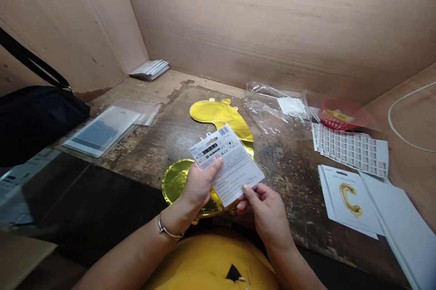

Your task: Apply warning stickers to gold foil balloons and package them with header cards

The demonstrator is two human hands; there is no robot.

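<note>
Printed card (235, 163) – likely light, stiffish, creasable; best held by edges – left hand (197, 185) pinching left side, right hand (271, 212) near edge

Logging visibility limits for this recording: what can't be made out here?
All in the head view:
- held card: fine print too small; other side faces away.
- gold foil: middle hidden by card and left hand.
- sticker sheet: lettering too small.
- black bag: cut off by left edge.
- red basket: contents blurred.
</note>
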